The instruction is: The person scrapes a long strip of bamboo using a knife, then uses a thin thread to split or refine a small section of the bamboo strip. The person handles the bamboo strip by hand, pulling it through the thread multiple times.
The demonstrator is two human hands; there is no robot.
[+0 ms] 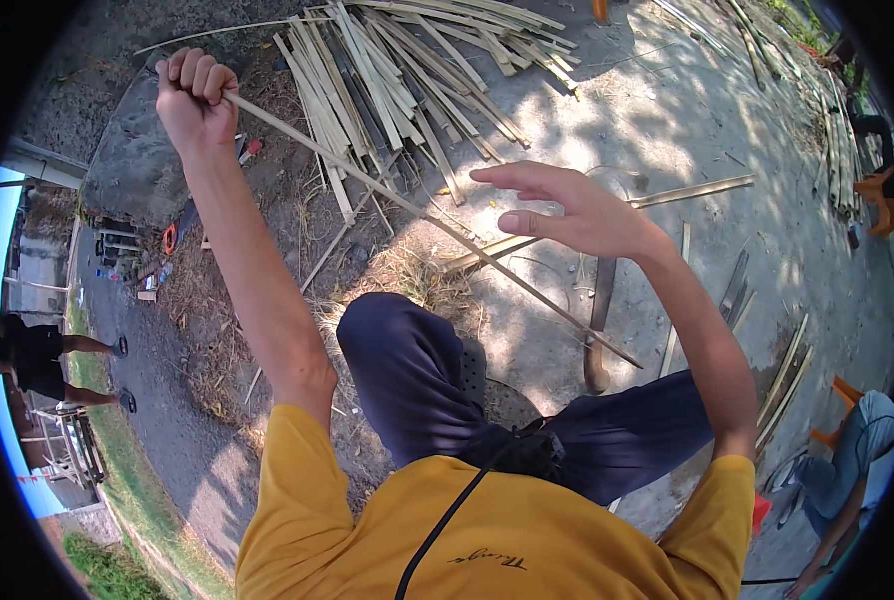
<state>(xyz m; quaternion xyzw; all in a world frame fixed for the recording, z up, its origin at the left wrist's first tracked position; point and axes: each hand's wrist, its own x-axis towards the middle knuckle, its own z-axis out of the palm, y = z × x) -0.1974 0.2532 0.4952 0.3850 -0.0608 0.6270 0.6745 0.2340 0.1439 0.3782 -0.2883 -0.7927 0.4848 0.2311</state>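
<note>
Bright daylight falls hard from above, dappling the concrete ground point(667, 120) with leafy shade and sunny patches. The forearms gleam in direct sun; a dark shadow pools under the seated legs. The fisheye bends straight edges near the rim, and a black vignette rings the picture. The centre is sharp, the edges soften, and the blue sky strip at the left is overexposed.

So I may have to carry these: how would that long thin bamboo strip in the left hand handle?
The bamboo strip looks thin for its length, so it probably flexes and whips. Likely light: the left hand lifts it by one end alone. Its far end runs down by the knife, so it may drag or snag.
</note>
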